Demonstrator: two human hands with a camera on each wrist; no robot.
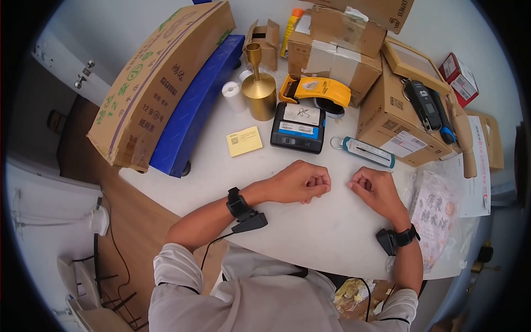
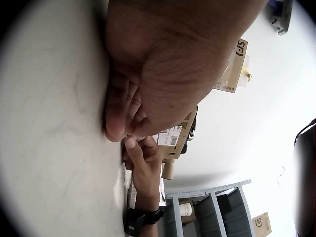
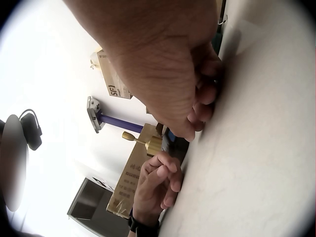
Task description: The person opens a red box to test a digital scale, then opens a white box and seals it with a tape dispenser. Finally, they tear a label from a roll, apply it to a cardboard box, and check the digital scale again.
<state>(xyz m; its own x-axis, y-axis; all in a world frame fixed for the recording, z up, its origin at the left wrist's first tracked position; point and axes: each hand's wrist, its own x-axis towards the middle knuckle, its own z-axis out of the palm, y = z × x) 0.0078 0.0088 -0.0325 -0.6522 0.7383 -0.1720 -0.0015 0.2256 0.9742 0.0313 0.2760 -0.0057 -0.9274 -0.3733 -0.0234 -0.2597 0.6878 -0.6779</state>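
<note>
My left hand [image 1: 301, 181] rests on the white tabletop [image 1: 315, 232], its fingers loosely curled with nothing in them. A short gap to its right, my right hand [image 1: 378, 191] lies on the table too, also loosely curled and holding nothing. Just beyond the hands sits a black, boxy device like a portable label printer [image 1: 283, 141], a white label on its top. A teal spring scale [image 1: 369, 152] with a metal ring lies close above the right hand. Left of the printer is a pad of yellow sticky notes [image 1: 244, 141].
On the left, a long cardboard box [image 1: 160, 83] leans by a blue ramp-like piece [image 1: 196, 110]. Behind stand a brass goblet-shaped object [image 1: 259, 94], white rolls [image 1: 233, 97], a yellow tape dispenser [image 1: 323, 90] and stacked cartons [image 1: 337, 61]. Plastic-wrapped sheets [image 1: 434, 216] lie at right.
</note>
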